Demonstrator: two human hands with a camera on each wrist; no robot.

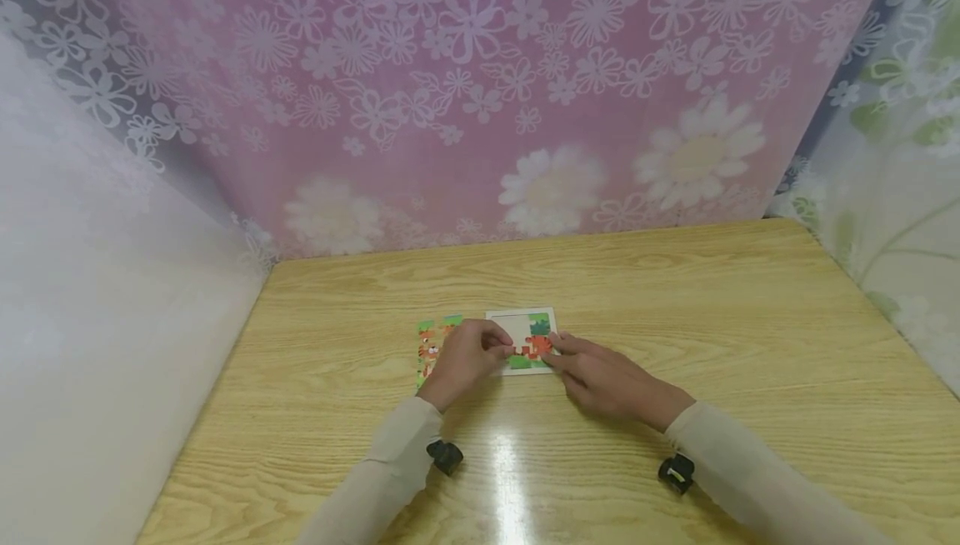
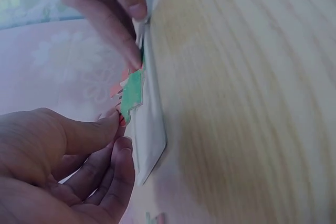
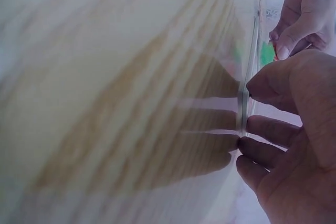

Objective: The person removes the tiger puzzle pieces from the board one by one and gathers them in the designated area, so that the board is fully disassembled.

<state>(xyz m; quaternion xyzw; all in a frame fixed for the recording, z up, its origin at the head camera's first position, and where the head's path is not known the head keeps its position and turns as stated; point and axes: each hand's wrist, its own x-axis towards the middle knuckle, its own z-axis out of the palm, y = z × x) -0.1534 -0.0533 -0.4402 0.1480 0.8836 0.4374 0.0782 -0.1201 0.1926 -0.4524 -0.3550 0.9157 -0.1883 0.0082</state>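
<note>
A white-bordered jigsaw tray lies on the table, partly filled with green and orange-red pieces along its right and lower parts. My left hand reaches over its left side and pinches a small red jigsaw piece between thumb and fingertips, at the edge of the green piece. The held piece is mostly hidden by the fingers. At the tray's right side my right hand grips the border, fingertips against the outer edge and one digit on the pieces inside.
Loose jigsaw pieces with orange animal and green parts lie left of the tray, partly covered by my left hand. The wooden table meets a pink flowered curtain behind, with pale hangings at both sides.
</note>
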